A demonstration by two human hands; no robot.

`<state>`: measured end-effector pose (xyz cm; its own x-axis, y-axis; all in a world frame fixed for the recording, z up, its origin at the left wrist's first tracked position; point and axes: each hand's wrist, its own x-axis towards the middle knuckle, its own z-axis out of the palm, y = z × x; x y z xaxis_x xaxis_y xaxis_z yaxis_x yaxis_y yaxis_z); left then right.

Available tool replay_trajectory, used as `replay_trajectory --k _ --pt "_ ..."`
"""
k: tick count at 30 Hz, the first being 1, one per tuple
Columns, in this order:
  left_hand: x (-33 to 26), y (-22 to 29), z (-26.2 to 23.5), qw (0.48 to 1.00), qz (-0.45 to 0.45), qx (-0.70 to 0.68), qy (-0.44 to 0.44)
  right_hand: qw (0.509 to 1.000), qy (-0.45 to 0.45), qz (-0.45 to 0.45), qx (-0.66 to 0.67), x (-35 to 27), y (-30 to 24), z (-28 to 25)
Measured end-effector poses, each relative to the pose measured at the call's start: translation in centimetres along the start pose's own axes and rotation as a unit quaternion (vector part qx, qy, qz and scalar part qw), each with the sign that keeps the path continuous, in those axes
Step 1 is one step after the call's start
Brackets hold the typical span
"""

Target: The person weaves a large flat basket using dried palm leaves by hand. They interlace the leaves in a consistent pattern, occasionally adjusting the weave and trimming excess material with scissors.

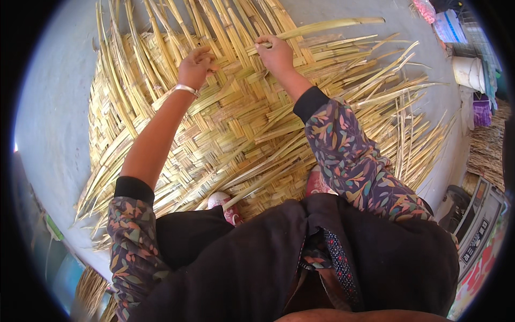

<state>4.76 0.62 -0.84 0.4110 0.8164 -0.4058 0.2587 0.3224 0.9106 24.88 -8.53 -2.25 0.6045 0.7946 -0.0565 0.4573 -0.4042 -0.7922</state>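
Note:
A large woven mat (206,129) of flat yellow-green reed strips lies on the floor in front of me, its loose ends fanning out to the far side, the right and the lower left. My right hand (276,54), over the mat's far part, pinches a reed strip (338,25). That strip runs on past the fingers to the upper right, slightly raised at its far end. My left hand (195,66), with a white bangle at the wrist, hovers just left of it over the weave. Its fingers are loosely bent and apart, with nothing seen between them.
My shoes (225,207) rest at the mat's near edge. Grey floor (51,129) borders the mat. Along the right stand a white bucket (468,73), a purple container (482,112), a bundle of dry stalks (487,147) and a carton (477,228). More stalks (90,292) lie lower left.

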Motion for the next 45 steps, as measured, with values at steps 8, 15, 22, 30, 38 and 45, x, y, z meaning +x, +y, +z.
replay_trajectory --k 8,15,22,30,38,45 --pt "-3.4 -1.0 -0.6 0.778 0.206 0.592 0.050 0.997 -0.022 0.043 -0.060 0.7 -0.3 0.1" --pt "-3.4 -0.8 -1.7 0.804 0.176 0.568 -0.002 0.997 0.018 -0.026 -0.066 -0.5 -0.3 -0.1" --pt "-2.9 -0.8 0.3 0.850 0.071 0.516 0.080 0.997 -0.015 0.018 -0.069 -0.1 0.8 0.1" --pt "-2.0 -1.3 0.6 0.875 0.056 0.457 0.150 0.999 -0.024 0.014 -0.030 -0.3 0.6 -0.4" --pt "-0.1 -3.7 -2.2 0.910 0.078 0.394 0.098 0.998 -0.054 0.039 0.005 0.0 1.6 0.0" --pt "2.7 0.3 -2.2 0.908 0.036 0.410 0.080 0.997 -0.059 0.026 0.035 0.6 3.2 0.5"
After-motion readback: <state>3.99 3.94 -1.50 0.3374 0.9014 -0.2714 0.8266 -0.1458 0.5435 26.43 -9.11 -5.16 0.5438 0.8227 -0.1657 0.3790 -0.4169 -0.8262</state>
